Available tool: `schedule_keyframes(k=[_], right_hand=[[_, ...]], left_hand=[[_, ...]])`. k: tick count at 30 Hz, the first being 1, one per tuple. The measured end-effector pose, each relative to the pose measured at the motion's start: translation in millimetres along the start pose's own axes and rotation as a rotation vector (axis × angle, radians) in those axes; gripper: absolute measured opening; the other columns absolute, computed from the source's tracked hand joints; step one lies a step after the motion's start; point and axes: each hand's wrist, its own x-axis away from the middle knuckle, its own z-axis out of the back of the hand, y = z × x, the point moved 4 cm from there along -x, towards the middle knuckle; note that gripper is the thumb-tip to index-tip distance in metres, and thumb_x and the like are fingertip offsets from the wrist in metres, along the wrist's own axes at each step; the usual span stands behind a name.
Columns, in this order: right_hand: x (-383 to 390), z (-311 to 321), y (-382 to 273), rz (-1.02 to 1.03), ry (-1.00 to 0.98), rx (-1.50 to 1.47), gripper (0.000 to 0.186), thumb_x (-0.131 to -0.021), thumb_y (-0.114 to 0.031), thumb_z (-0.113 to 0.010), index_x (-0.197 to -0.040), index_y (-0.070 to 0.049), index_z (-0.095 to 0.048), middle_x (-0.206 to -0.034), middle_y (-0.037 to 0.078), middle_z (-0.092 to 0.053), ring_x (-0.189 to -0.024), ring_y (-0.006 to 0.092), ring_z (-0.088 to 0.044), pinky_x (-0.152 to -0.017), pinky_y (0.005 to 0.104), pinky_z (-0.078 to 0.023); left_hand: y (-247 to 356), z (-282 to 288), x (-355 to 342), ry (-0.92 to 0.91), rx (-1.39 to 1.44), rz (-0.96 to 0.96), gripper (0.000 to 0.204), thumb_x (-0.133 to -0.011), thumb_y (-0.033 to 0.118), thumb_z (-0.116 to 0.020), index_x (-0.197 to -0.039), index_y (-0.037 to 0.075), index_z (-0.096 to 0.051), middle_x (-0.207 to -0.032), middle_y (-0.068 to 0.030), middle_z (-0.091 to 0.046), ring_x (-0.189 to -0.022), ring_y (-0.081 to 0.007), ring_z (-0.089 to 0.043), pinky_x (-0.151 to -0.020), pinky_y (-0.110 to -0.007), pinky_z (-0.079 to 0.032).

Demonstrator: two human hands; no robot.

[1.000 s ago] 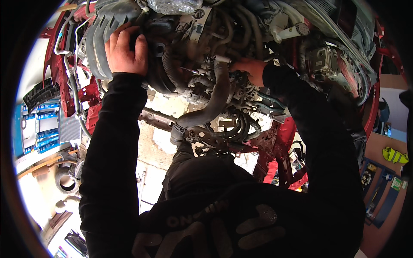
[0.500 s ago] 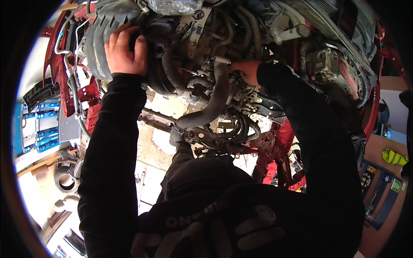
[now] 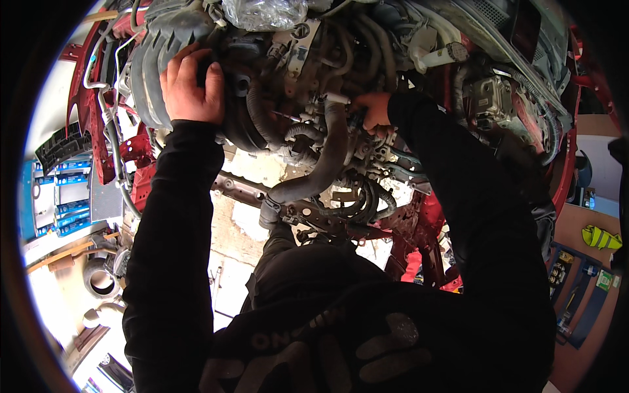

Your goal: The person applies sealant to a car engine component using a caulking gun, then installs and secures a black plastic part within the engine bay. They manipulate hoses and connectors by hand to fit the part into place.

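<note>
My left hand [image 3: 191, 88] rests on the grey ribbed plastic manifold [image 3: 149, 72] at upper left, fingers apart and bent over its surface. Deeper in the engine bay, my right hand [image 3: 372, 112] has its fingers curled among small fittings, just right of the black coolant hose [image 3: 314, 177]. What those fingertips grip is hidden. Corrugated sleeves [image 3: 257, 111], pipes and a metal bracket [image 3: 301, 46] surround both hands, and crumpled clear plastic [image 3: 262, 13] lies at the top.
Red body frame [image 3: 426, 229] surrounds the bay. At left are a blue rack [image 3: 72, 203], a tyre [image 3: 101, 281] and a radiator [image 3: 105, 196]. At right lie a yellow hi-vis garment [image 3: 599, 237] and a dark tool case [image 3: 580, 295]. A dark metal crossmember [image 3: 239, 190] runs below the engine.
The engine and my hands appear slightly lower in the view. My right hand's fingers have shifted down a little and show more, curled among the fittings. My left hand stays on the manifold.
</note>
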Motion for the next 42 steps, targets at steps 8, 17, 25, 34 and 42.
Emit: schedule_keyframes(k=[8, 17, 25, 34, 42], right_hand=[[7.4, -13.6, 18.6, 0.041, 0.001, -0.366, 0.087, -0.091, -0.002, -0.072, -0.171, -0.016, -0.042, -0.087, 0.015, -0.077, -0.059, 0.0211, -0.071, -0.046, 0.0375, -0.05], [8.8, -38.5, 41.4, 0.045, -0.03, -0.924, 0.086, -0.095, 0.0, -0.064, -0.174, -0.021, -0.038, -0.095, 0.016, -0.069, -0.059, 0.0156, -0.054, -0.047, 0.0313, -0.039], [-1.2, -61.4, 55.5, -0.011, -0.005, -1.368, 0.047, -0.096, -0.003, -0.064, -0.137, -0.024, -0.054, -0.095, 0.013, -0.067, -0.061, 0.0152, -0.051, -0.047, 0.0287, -0.035], [12.0, -70.8, 53.8, 0.076, -0.003, -1.498, 0.041, -0.094, -0.005, -0.065, -0.129, -0.024, -0.056, -0.101, 0.015, -0.066, -0.06, 0.0137, -0.049, -0.047, 0.0281, -0.035], [32.5, -93.9, 41.8, 0.109, 0.094, -1.637, 0.06, -0.095, -0.005, -0.061, -0.152, -0.022, -0.051, -0.104, 0.017, -0.067, -0.061, 0.0133, -0.049, -0.052, 0.0288, -0.038]], left_hand=[[0.8, 0.6, 0.9, -0.009, 0.023, 0.013, 0.034, -0.104, 0.032, -0.071, -0.129, 0.01, -0.077, -0.144, -0.0112, -0.072, -0.129, -0.037, -0.064, -0.114, -0.046, -0.045], [1.9, 1.3, 0.3, 0.024, 0.035, 0.003, 0.026, -0.101, 0.028, -0.075, -0.121, 0.011, -0.079, -0.14, -0.0103, -0.074, -0.125, -0.0382, -0.065, -0.112, -0.048, -0.049], [1.1, 0.7, 1.5, 0.034, 0.042, 0.005, 0.028, -0.101, 0.03, -0.074, -0.122, 0.012, -0.079, -0.14, -0.0105, -0.074, -0.126, -0.0389, -0.065, -0.113, -0.048, -0.048], [-3.6, -2.0, 2.2, 0.016, 0.038, 0.002, 0.029, -0.101, 0.03, -0.075, -0.123, 0.012, -0.079, -0.14, -0.0094, -0.074, -0.127, -0.0386, -0.064, -0.113, -0.048, -0.048], [-7.2, -4.2, 3.9, 0.002, 0.055, 0.021, 0.029, -0.101, 0.03, -0.075, -0.124, 0.013, -0.079, -0.14, -0.0087, -0.073, -0.127, -0.0379, -0.064, -0.113, -0.048, -0.048]])
